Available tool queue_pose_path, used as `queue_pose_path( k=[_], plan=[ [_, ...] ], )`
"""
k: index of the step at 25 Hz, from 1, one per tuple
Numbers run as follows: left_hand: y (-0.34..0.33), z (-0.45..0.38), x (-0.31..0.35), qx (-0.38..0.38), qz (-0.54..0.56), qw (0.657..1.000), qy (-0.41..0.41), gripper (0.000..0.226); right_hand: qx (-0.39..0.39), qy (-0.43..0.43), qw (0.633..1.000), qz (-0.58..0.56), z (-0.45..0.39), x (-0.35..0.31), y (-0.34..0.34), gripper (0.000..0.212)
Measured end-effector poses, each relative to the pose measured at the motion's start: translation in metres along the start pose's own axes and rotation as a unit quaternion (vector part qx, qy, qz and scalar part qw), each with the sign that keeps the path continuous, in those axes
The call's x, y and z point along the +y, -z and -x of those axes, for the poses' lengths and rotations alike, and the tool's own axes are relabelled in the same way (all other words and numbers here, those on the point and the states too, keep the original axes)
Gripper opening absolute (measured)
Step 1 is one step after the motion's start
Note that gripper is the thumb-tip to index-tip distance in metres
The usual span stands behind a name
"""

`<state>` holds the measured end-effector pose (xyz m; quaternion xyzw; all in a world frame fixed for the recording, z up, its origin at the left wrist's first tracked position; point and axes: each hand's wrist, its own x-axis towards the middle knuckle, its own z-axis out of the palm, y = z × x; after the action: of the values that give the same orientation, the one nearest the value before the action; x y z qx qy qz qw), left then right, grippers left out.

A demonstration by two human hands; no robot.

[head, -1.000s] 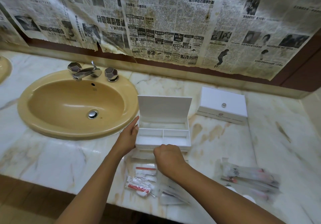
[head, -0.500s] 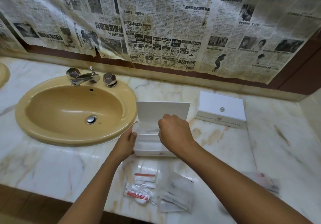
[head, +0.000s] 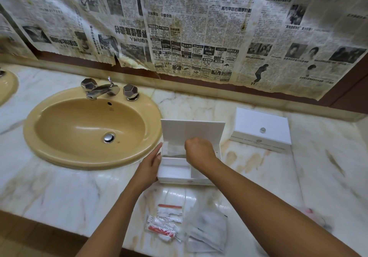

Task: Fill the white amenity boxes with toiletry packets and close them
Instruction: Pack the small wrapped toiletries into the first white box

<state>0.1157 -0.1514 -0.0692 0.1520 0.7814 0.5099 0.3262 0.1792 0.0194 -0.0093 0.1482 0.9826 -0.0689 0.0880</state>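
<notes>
Big marble counter (head: 298,177), yellow sink (head: 59,153) on left. One closed white box (head: 260,129) at back right, maybe done. Open white box (head: 175,169) in middle, mostly empty. Left hand (head: 148,167) flat against its side; right hand (head: 199,152) curled inside, packet hidden. More toiletry packets (head: 169,223) waiting near front edge. Nothing blocking.

2 white boxes (head: 190,157) (head: 261,130), 2 hands (head: 148,166) (head: 199,152), 1 sink (head: 93,157)
</notes>
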Motion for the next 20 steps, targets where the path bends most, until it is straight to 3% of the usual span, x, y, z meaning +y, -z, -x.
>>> queue_pose_path(
  k=[8,13,17,20],
  plan=[
    [0.001,-0.003,-0.004,-0.006,0.017,1.0,0.005,0.04,-0.163,-0.057,0.981,-0.088,-0.017,0.009,0.002,0.015],
    [0.001,-0.003,-0.004,0.003,-0.005,1.0,0.002,0.04,-0.079,-0.046,0.991,-0.093,-0.007,-0.01,0.009,0.019],
    [-0.001,-0.004,-0.004,0.015,-0.021,1.0,-0.012,0.042,-0.179,-0.012,0.971,-0.158,-0.001,-0.021,-0.008,0.055],
    [-0.001,-0.003,-0.004,0.019,-0.035,0.999,-0.018,0.044,-0.185,-0.029,0.966,-0.18,-0.002,-0.017,-0.015,0.066]
  ],
)
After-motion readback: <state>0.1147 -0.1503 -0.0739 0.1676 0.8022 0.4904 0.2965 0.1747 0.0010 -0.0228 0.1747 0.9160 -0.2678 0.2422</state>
